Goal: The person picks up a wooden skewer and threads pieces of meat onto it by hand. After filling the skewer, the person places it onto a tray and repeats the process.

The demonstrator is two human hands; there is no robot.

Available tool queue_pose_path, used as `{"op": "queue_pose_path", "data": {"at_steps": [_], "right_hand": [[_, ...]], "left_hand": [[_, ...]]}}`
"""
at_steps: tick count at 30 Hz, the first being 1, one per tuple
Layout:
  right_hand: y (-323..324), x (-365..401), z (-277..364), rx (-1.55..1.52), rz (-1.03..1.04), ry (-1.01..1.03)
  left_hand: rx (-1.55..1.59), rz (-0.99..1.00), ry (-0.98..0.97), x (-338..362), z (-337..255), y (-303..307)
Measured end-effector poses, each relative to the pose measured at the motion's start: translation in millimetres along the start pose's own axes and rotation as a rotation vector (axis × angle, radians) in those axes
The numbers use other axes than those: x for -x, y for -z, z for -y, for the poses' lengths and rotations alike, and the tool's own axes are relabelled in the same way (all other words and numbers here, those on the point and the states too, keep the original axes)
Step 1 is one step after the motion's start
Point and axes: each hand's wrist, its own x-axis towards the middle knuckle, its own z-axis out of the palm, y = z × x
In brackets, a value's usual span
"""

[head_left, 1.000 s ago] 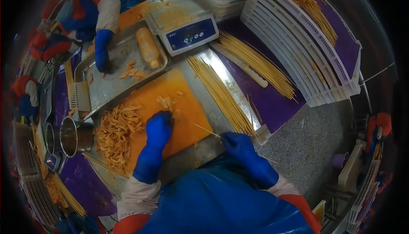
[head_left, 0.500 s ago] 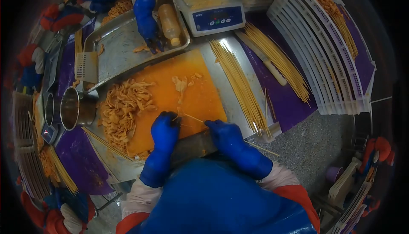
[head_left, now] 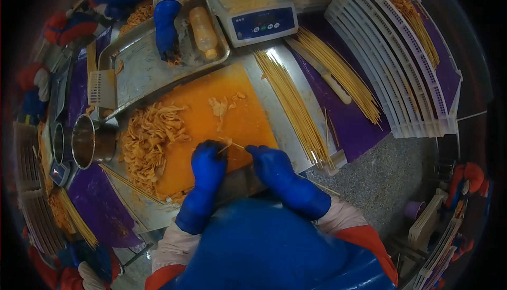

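Blue gloves cover both of my hands at the near edge of the orange board (head_left: pixel 248 100). My left hand (head_left: pixel 209 159) is closed on a small strip of meat (head_left: pixel 226 143). From the right, my right hand (head_left: pixel 266 160) pinches a thin wooden skewer (head_left: pixel 237 145), whose tip reaches the strip. Its other end sticks out behind my right wrist. A few loose meat pieces (head_left: pixel 219 109) lie on the board beyond my hands, and a large heap of meat strips (head_left: pixel 150 137) covers its left side.
A bundle of skewers (head_left: pixel 296 110) lies right of the board, with a knife (head_left: pixel 338 88) and more skewers beyond. Behind stand a scale (head_left: pixel 264 25) and a metal tray (head_left: pixel 137 68) with a bottle (head_left: pixel 203 34) and a co-worker's gloved hand (head_left: pixel 167 31). White racks (head_left: pixel 391 63) rise at right.
The meat strip at my left hand has come off the pieces on the board and now sits bunched by the skewer. The co-worker's hand has moved left over the tray, lifting some meat.
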Motion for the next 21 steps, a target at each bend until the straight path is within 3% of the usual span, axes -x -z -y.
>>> {"op": "queue_pose_path", "data": {"at_steps": [3, 7, 16, 21], "right_hand": [[-0.7, -1.8, -16.7, -0.176, -0.064, 0.04], [1.4, 17.0, -27.1, -0.048, -0.003, 0.156], [6.7, 6.2, 13.8, 0.141, 0.098, 0.08], [-4.8, 8.1, -10.4, -0.18, -0.023, 0.049]], "left_hand": [[0.347, 0.143, 0.403, -0.3, 10.4, 14.8], [0.23, 0.171, 0.293, 1.3, 25.8, 14.2], [0.012, 0.066, 0.088, 3.7, -10.3, 10.6], [0.102, -0.066, 0.142, 16.5, 14.4, 12.9]]}}
